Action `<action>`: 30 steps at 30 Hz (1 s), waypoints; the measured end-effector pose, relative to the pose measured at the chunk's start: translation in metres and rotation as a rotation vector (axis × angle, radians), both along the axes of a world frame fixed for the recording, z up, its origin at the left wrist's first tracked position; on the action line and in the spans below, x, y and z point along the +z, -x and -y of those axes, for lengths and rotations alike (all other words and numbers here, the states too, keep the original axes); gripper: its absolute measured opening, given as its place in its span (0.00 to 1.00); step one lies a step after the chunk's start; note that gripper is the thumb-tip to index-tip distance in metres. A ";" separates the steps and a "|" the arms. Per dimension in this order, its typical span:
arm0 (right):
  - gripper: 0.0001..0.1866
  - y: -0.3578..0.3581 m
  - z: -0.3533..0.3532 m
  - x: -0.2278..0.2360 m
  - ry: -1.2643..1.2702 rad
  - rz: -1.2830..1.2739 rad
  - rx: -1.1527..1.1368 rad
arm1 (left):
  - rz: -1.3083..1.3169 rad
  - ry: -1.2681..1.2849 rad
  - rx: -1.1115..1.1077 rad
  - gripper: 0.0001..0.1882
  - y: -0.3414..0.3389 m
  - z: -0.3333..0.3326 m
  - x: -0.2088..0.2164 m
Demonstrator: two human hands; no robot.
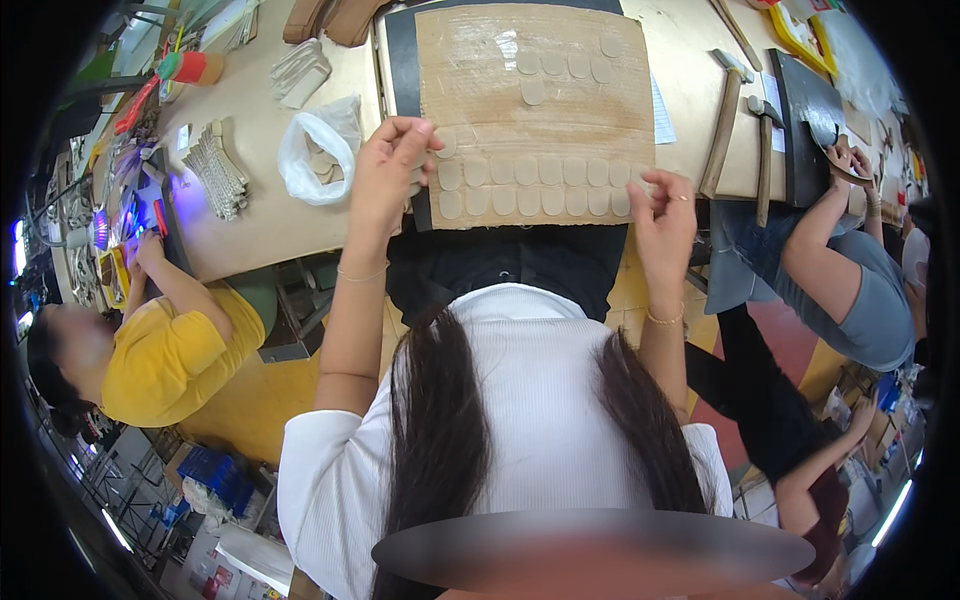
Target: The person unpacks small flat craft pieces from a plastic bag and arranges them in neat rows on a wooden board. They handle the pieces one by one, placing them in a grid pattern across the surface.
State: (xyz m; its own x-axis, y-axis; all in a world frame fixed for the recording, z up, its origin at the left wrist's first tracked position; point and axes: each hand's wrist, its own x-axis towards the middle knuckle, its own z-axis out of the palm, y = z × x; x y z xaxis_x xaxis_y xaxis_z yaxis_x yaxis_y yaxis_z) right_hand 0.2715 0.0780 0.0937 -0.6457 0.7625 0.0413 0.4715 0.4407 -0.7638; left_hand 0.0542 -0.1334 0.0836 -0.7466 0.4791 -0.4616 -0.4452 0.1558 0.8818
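Right hand (664,205): fingers curled at the right end of the near rows; whether a piece is pinched cannot be told. Left hand (396,155): thumb and fingers bent together by the left edge of the cardboard sheet (590,125); its grip likewise cannot be confirmed. Pale rounded pieces (527,203) lie flat on the sheet: two rows along the near edge, a smaller group farther out. Handling, by judgement: each piece is light, thin and probably flexible; smooth faces may slip. Lift by the rim, thumb against forefinger. The sheet is light, fairly stiff, liable to bow; grasp opposite side edges, keep level. Beyond its far edge, a dark board (403,60) shows on the surface (290,232).
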 end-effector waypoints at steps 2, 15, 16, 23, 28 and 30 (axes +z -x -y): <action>0.07 0.021 0.014 0.006 0.108 -0.088 0.128 | 0.243 -0.249 -0.058 0.14 -0.006 0.001 0.005; 0.12 0.079 0.050 0.007 0.022 -0.107 0.692 | 0.305 -0.232 -0.192 0.22 -0.054 -0.025 0.005; 0.11 0.077 0.050 0.006 0.047 -0.108 0.652 | 0.254 -0.198 -0.213 0.22 -0.055 -0.027 0.006; 0.08 0.072 0.039 0.003 0.617 -0.245 0.391 | 0.235 -0.354 -0.304 0.26 -0.049 -0.024 0.000; 0.08 0.073 0.034 0.001 1.198 -0.353 0.406 | 0.127 -0.396 -0.287 0.30 -0.050 -0.016 -0.007; 0.09 0.072 0.039 0.002 1.201 -0.361 0.402 | 0.160 -0.402 -0.249 0.31 -0.050 -0.014 -0.009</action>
